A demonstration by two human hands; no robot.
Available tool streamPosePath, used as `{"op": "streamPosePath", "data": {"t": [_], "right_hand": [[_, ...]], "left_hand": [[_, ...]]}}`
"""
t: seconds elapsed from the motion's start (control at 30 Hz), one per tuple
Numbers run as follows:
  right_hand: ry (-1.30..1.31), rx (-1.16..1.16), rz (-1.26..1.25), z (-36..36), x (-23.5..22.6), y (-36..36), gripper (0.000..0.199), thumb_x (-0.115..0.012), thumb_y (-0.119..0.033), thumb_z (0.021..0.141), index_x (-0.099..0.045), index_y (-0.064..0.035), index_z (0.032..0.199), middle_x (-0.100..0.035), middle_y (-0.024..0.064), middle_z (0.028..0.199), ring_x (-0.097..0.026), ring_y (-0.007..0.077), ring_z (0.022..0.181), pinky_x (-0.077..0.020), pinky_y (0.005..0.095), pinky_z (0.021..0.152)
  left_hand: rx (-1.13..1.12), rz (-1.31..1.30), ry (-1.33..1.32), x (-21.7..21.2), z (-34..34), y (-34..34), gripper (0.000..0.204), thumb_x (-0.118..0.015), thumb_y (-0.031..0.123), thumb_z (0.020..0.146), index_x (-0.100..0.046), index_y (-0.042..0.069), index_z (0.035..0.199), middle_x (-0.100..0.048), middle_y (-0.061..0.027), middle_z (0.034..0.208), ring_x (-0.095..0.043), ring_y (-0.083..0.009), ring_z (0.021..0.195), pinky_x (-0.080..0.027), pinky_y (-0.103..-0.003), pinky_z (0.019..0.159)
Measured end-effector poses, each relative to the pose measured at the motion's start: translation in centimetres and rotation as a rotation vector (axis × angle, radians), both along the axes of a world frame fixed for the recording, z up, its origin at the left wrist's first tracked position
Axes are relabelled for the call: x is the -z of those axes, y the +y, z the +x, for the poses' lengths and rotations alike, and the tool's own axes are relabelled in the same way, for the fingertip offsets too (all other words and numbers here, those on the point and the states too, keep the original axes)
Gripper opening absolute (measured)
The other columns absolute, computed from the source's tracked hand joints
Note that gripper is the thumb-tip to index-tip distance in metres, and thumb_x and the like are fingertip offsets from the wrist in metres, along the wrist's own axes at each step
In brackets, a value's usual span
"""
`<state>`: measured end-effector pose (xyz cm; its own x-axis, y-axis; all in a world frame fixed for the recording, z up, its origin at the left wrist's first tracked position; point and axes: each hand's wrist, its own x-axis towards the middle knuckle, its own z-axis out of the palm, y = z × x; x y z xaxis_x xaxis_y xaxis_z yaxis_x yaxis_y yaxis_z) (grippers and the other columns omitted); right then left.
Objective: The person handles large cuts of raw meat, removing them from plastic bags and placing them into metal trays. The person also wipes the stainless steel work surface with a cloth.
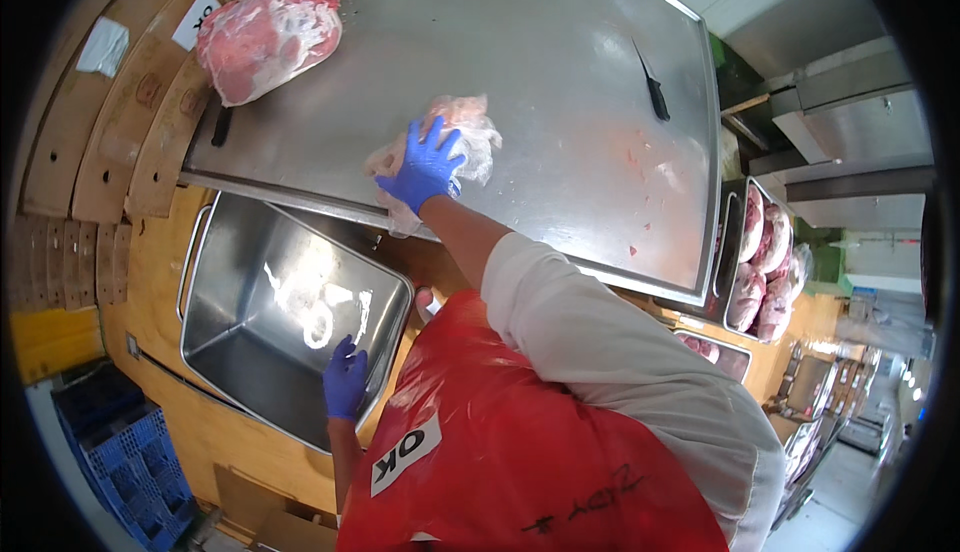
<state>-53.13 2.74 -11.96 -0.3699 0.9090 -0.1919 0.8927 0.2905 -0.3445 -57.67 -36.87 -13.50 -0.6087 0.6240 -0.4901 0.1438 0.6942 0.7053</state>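
My right hand (425, 164), in a blue glove, lies with spread fingers on a crumpled sheet of clear plastic (478, 142) near the table's front edge. Part of the plastic hangs over that edge. My left hand (345, 380), also blue-gloved, hovers over the near right side of a deep steel tub (235, 302). Its fingers are loosely extended and hold nothing. A big raw cut of meat (270, 37) sits at the far left of the steel table (520, 62), well away from both hands.
A black-handled knife (655, 94) lies at the table's right, and another knife handle (221, 124) shows beside the meat. Cardboard boxes (130, 92) stack up at left. Past the table's right edge stands a tub of meat (765, 262). Blue pallets (130, 462) stand lower left.
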Motion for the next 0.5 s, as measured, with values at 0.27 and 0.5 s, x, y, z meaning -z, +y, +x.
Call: {"op": "streamPosePath", "data": {"t": [0.27, 0.5], "right_hand": [[0.139, -0.269, 0.180, 12.1, 5.5, 2.7, 0.077, -0.083, -0.040, 0.070, -0.055, -0.0239, 0.139, -0.038, 0.0170, 0.155, -0.031, 0.0499, 0.143, -0.0314, 0.0689, 0.109], [0.114, -0.040, 0.256, 34.5, 6.2, 4.0, 0.064, -0.080, -0.026, 0.068, -0.063, -0.0234, 0.130, -0.046, 0.0141, 0.147, -0.042, 0.0454, 0.135, -0.0404, 0.0595, 0.106]], "left_hand": [[0.325, -0.115, 0.087, -0.9, -1.5, 5.8, 0.052, -0.068, 0.026, 0.094, -0.055, 0.009, 0.142, -0.066, -0.0209, 0.126, -0.067, -0.0330, 0.109, -0.054, -0.043, 0.090], [0.449, -0.025, 0.214, -0.5, -1.9, 13.3, 0.050, -0.069, 0.024, 0.093, -0.057, 0.007, 0.139, -0.069, -0.0200, 0.122, -0.070, -0.0319, 0.100, -0.056, -0.042, 0.087]]}}
